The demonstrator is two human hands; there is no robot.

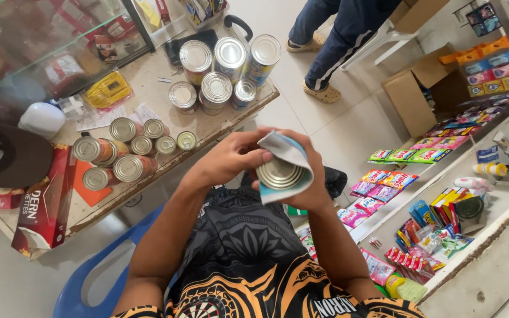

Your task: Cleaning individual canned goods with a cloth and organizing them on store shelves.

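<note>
Shop counter [148, 76] left of can [279, 172]; both hands [231, 158] [310, 188] pinch its loose label [287, 150], peeling; next needs firmer pull.

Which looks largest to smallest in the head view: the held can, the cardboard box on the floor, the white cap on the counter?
1. Cardboard box, largest, though farthest away.
2. Held can, gripped by the left hand and right hand; nearness enlarges it.
3. White cap. It looks close to the can, so the last two are unsure.

Both hands meet at chest height, left hand [231, 158] and right hand [307, 176], fingers curled closed
</note>
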